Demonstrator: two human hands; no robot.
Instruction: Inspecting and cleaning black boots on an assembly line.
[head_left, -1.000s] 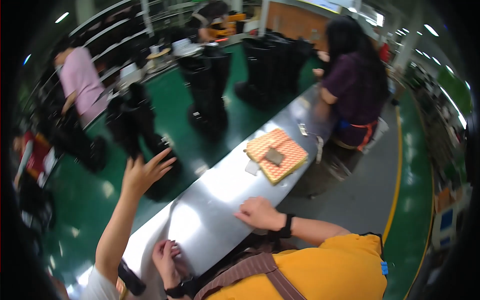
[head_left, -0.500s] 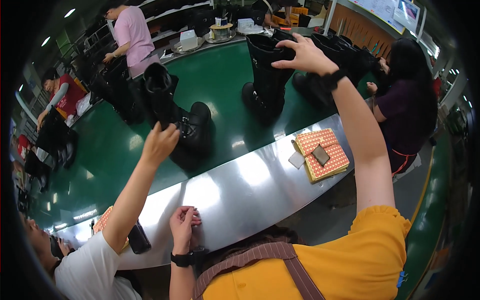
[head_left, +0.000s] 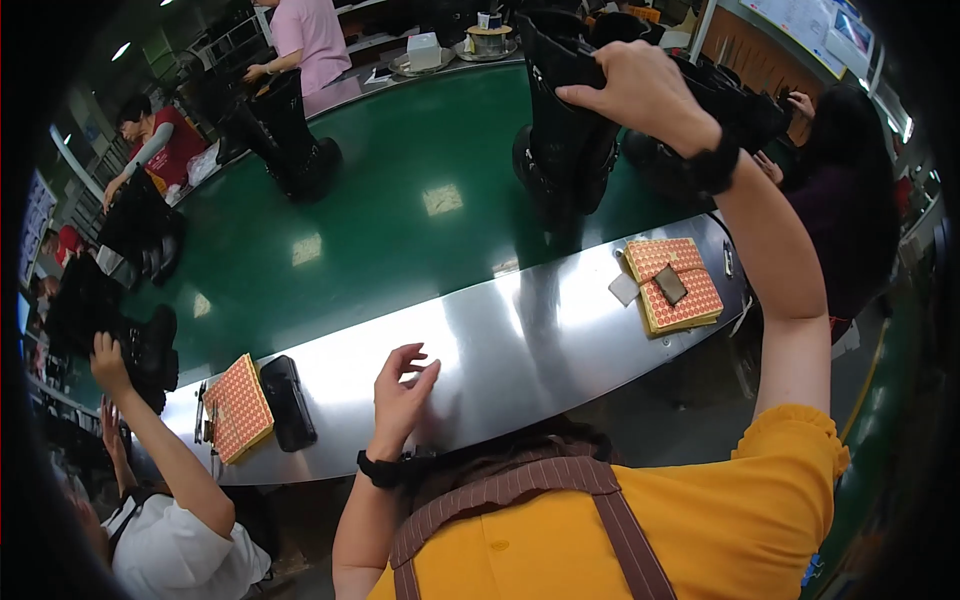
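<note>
Starting at the left end of the steel table (head_left: 520, 340), a co-worker's hand (head_left: 105, 362) touches a black boot (head_left: 150, 350) on the green belt (head_left: 400, 230). Just beside it, near the front edge, an orange patterned pad (head_left: 238, 407) lies next to a flat black case (head_left: 287, 402). Toward the middle of the front edge, the person's left hand (head_left: 403, 392) rests on the bare steel, fingers loosely curled and apart, holding nothing. Further right, the right hand (head_left: 640, 92) is raised over the belt and closed around the top of a tall black boot (head_left: 562, 140), which stands upright on the belt near its border with the table. Whether the thumb goes inside the shaft is hard to tell. Near the right end lies a second orange pad (head_left: 672, 285) with a small dark square (head_left: 670, 285) on it.
</note>
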